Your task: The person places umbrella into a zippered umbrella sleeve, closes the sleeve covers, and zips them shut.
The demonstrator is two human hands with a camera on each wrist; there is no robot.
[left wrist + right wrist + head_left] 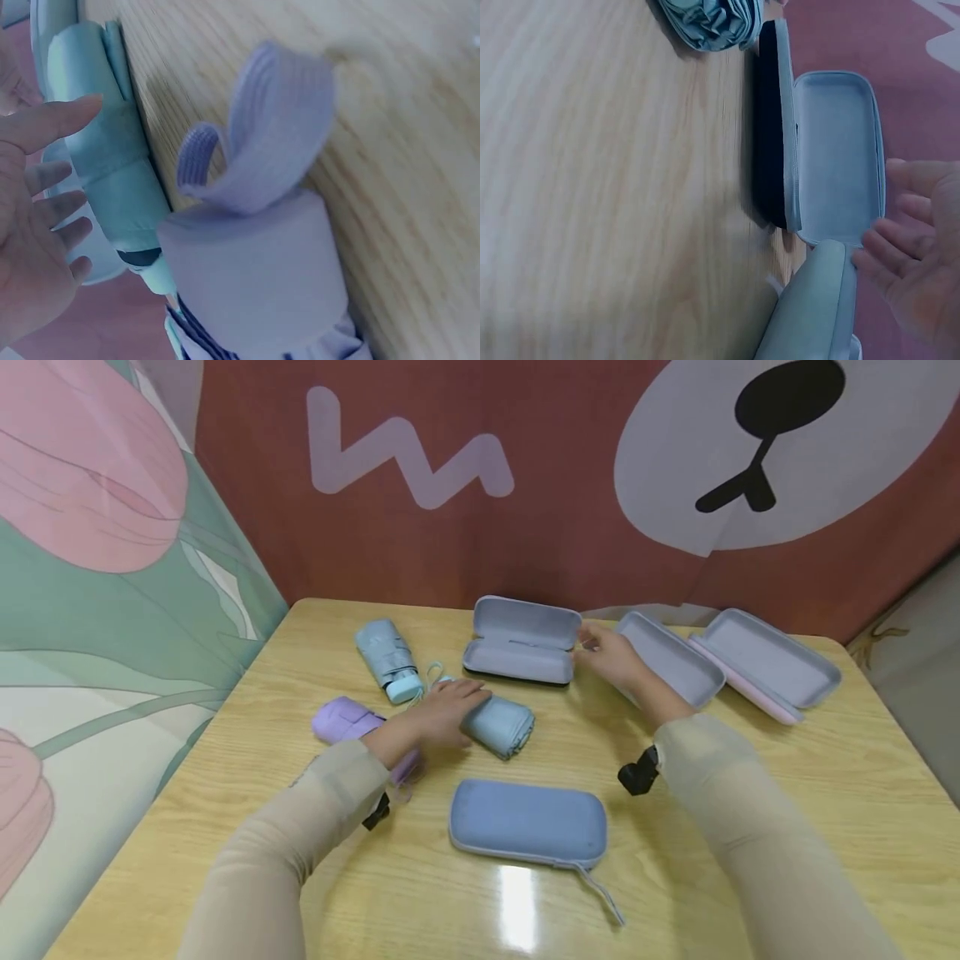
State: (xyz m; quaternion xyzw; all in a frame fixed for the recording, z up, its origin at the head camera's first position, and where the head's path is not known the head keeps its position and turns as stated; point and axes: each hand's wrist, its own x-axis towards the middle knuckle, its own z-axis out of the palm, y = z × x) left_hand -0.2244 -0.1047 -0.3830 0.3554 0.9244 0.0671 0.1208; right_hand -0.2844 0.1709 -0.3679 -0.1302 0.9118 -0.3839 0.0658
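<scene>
My left hand (447, 712) reaches over a folded blue-grey umbrella (501, 727). In the left wrist view, its fingers are spread beside a teal folded umbrella (116, 169), not curled round it. A purple folded umbrella (347, 720) lies partly under my left forearm; its strap loop (281, 127) fills the middle of the left wrist view. Beside the right end of an opened glasses case (527, 625), grey inside and dark outside, is my right hand (611, 658). Its fingers are loosely extended and hold nothing; in the right wrist view they are near the lid (838, 150).
A closed blue zip case (528, 820) with a cord lies at the front. Another folded blue umbrella (386, 650) is at the back left. To the right stand a grey open case (667, 656) and a pink-edged open case (772, 656). A printed curtain (555, 527) hangs behind the table.
</scene>
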